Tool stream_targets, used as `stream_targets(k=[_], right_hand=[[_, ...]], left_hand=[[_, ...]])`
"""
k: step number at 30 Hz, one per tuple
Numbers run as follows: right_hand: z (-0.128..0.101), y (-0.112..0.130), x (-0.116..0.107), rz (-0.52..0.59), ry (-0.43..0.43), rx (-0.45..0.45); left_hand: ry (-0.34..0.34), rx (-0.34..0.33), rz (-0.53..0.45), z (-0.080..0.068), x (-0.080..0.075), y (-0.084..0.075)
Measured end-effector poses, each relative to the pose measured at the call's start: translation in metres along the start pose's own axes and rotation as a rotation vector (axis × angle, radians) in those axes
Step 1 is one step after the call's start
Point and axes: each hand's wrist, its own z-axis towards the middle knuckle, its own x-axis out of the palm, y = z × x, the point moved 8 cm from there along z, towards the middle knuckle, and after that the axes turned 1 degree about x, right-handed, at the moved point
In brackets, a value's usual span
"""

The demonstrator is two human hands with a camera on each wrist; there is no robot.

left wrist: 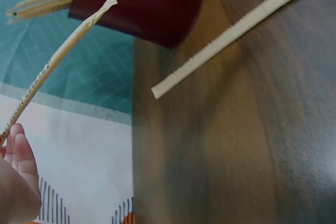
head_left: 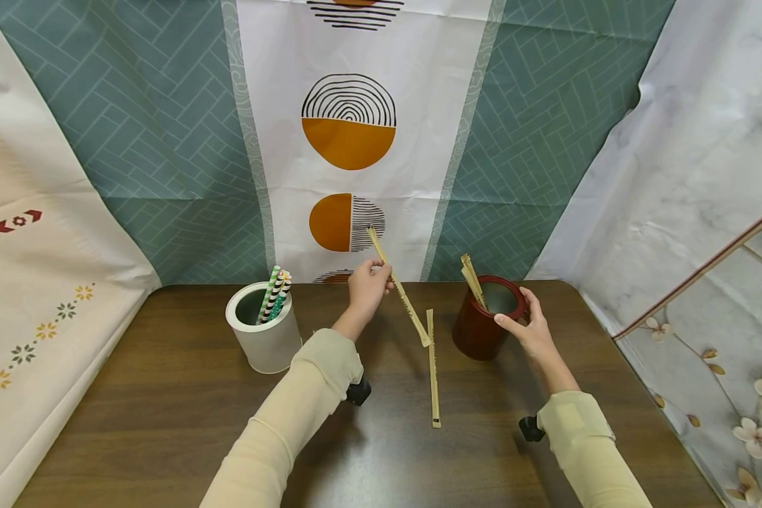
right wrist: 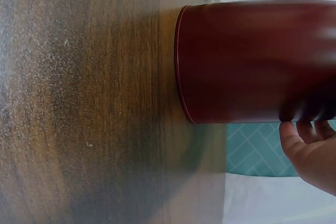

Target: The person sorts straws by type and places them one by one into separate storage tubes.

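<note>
In the head view my left hand point(head_left: 367, 288) pinches a paper-wrapped straw point(head_left: 408, 303) near its middle, above the table. The straw slants, with its low end close to a second wrapped straw point(head_left: 434, 381) lying on the table. My right hand point(head_left: 535, 330) grips the dark red cylindrical holder point(head_left: 476, 333) by its right side, thumb at the rim. Several wrapped straws point(head_left: 473, 281) lean inside that upright holder. The left wrist view shows the held straw point(left wrist: 58, 59); in the right wrist view, fingers point(right wrist: 293, 139) touch the holder's side.
A white cylindrical holder point(head_left: 268, 347) stands at the left with several patterned straws point(head_left: 276, 296) in it. Behind the brown wooden table point(head_left: 165, 423) hangs a green and white cloth point(head_left: 165, 141). Patterned cloths flank both sides.
</note>
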Motion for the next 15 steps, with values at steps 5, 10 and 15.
stream_targets(k=[5,10,15], right_hand=[[0.007,-0.013,-0.003,0.003,0.008,0.011],[0.006,-0.012,-0.002,0.009,0.010,0.010],[-0.002,0.001,0.002,-0.003,0.004,0.015]], left_hand=[[0.005,0.004,-0.060,0.001,0.004,-0.011],[0.006,0.014,-0.095,0.000,0.008,-0.025],[0.005,0.032,-0.104,-0.003,0.013,-0.038]])
